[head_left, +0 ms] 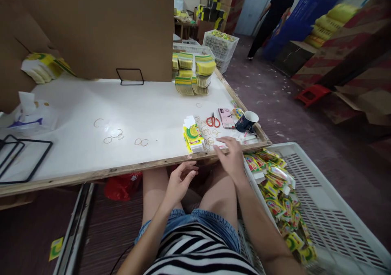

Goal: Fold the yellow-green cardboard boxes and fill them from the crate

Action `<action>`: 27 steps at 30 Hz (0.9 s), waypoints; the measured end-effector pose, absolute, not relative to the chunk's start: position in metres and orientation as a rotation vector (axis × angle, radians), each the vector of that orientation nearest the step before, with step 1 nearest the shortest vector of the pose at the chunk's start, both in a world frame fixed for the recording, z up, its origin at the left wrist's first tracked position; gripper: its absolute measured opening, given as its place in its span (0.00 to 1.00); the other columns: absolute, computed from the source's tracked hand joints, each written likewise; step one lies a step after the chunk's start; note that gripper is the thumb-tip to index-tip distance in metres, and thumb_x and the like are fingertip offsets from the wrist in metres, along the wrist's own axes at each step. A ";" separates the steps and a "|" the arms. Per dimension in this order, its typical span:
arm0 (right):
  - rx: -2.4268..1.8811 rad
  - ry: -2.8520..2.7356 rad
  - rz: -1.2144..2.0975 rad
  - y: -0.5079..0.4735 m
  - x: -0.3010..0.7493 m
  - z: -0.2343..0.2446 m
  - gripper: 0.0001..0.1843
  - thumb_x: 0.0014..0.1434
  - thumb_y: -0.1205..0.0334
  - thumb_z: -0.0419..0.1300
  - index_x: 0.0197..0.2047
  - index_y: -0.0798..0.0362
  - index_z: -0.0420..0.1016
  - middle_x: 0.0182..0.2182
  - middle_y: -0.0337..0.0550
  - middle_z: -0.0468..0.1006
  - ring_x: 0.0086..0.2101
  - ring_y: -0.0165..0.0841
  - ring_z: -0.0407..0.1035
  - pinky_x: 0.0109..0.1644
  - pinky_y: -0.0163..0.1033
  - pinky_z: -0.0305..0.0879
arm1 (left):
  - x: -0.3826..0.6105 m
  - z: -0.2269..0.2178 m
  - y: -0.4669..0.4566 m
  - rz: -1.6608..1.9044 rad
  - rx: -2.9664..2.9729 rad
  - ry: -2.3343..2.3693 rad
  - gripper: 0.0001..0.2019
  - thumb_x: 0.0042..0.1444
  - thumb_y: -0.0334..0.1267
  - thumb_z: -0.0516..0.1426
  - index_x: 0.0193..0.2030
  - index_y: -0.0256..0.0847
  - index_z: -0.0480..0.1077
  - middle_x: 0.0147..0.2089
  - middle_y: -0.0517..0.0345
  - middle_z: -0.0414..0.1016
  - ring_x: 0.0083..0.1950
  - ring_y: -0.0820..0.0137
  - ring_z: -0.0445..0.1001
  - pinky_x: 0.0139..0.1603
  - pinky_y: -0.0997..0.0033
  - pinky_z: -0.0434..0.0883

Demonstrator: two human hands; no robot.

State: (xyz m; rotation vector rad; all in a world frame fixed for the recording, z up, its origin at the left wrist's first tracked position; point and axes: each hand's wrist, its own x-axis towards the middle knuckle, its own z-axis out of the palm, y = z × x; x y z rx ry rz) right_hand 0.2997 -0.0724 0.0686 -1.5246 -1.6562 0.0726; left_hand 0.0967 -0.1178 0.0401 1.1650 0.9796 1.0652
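On the desk (76,108), near edge: yellow carton stack (193,134), uneven, probably unfinished; banded or not, cannot tell.
Left hand (181,181): just off the edge, fingers apart, nothing visible held.
Right hand (231,159): beside the stack, fingers apart, nothing visible held.
Thin bands (206,132): scattered loose.
Far bundles (195,73): neatly piled, probably done.
Crate packs (276,203): loose heap; done or left, unclear.

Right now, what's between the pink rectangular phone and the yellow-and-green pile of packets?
Red-handled scissors and thin tan rings, perhaps rubber bands, lie between the phone and the packet pile in the head view.
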 end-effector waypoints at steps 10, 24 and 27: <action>-1.664 -2.150 0.352 -0.015 0.247 0.023 0.29 0.52 0.58 0.65 0.58 0.54 0.70 0.61 0.56 0.66 0.61 0.48 0.57 0.62 0.55 0.55 | 0.058 0.030 -0.126 1.109 1.134 1.188 0.17 0.56 0.44 0.59 0.49 0.36 0.70 0.43 0.47 0.79 0.44 0.63 0.78 0.48 0.61 0.75; -1.636 -1.905 0.575 -0.027 0.262 0.029 0.12 0.52 0.59 0.66 0.40 0.49 0.75 0.44 0.42 0.80 0.45 0.40 0.74 0.50 0.44 0.67 | 0.073 0.031 -0.114 1.060 1.068 1.028 0.20 0.50 0.47 0.63 0.47 0.37 0.71 0.41 0.48 0.79 0.42 0.64 0.78 0.47 0.62 0.75; -1.584 -1.864 0.579 -0.030 0.263 0.033 0.08 0.54 0.58 0.64 0.38 0.50 0.76 0.40 0.44 0.81 0.42 0.41 0.75 0.48 0.46 0.69 | 0.074 0.031 -0.116 1.068 1.043 1.007 0.20 0.50 0.46 0.64 0.46 0.37 0.72 0.41 0.48 0.79 0.42 0.65 0.78 0.47 0.63 0.75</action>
